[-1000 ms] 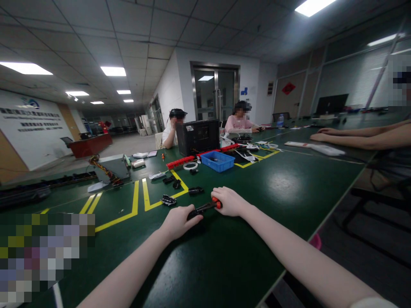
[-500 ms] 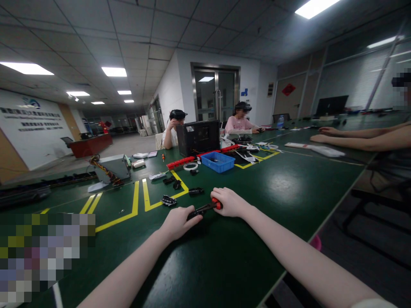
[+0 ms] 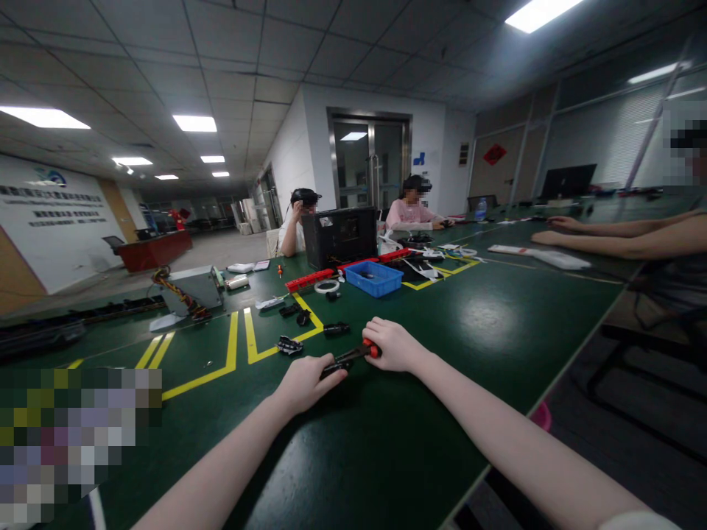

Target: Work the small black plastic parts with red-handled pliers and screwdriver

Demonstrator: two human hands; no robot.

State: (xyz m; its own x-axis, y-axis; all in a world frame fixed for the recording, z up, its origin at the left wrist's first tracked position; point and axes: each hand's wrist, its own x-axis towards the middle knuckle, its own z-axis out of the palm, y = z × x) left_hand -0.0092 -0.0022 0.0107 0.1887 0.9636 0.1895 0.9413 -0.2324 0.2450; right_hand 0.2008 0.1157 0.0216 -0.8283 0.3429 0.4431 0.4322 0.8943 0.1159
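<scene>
My right hand is closed around the red handles of a pair of pliers, whose dark jaws point left toward my other hand. Between the thumb and fingers of my left hand is a small black part. The jaws meet this part at its right end; whether they bite on it is too dark to tell. A black cylindrical piece lies just beyond my hands, and a black-and-silver piece lies to the left of it on the green table.
A blue bin stands ahead, beside red strips and a black case. Loose black parts lie within yellow tape. A metal box with wires sits left. Co-workers sit across the table and at the right, one with forearms on it.
The view has shifted very slightly. Both hands keep the same grip, and the pliers stay in nearly the same place against the black part.
</scene>
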